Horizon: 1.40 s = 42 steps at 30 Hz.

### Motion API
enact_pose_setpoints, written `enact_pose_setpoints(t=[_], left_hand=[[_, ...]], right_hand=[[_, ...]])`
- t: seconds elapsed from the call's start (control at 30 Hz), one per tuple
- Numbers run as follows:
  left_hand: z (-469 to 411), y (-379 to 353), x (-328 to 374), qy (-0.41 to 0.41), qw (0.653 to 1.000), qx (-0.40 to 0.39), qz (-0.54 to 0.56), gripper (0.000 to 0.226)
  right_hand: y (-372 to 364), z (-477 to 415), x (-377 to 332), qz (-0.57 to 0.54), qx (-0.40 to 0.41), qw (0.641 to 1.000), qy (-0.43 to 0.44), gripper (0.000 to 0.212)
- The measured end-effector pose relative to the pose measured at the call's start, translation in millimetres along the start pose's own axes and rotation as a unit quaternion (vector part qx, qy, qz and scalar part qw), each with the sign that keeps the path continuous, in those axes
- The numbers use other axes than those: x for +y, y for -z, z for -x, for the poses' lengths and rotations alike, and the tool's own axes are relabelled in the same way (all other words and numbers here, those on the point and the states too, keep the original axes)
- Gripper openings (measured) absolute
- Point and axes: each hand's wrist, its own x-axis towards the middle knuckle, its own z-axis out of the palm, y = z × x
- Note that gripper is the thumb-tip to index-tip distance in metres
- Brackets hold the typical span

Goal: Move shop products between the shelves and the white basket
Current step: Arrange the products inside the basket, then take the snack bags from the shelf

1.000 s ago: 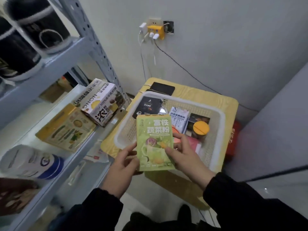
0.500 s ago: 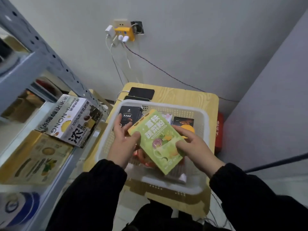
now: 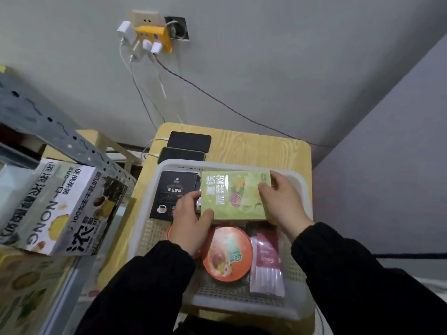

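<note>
Head view: green box level over the far half of white basket, beside black coffee box. Left hand pinching its near-left corner, thumb on top; right hand gripping the right end, fingers curled over. Lower flat, let go of both ends together, steer clear of orange lid.

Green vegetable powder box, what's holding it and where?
Both hands hold the green vegetable powder box: the left hand grips its left end, the right hand its right end.
</note>
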Motion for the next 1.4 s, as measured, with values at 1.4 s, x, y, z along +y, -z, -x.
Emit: enact_pose_setpoints(t=[1.4], left_hand=[[166,82,3,-0.151,0.876,0.205,-0.41,0.067]], right_hand=[[-37,137,-69,0.424,-0.092,0.682,0.589,0.043]])
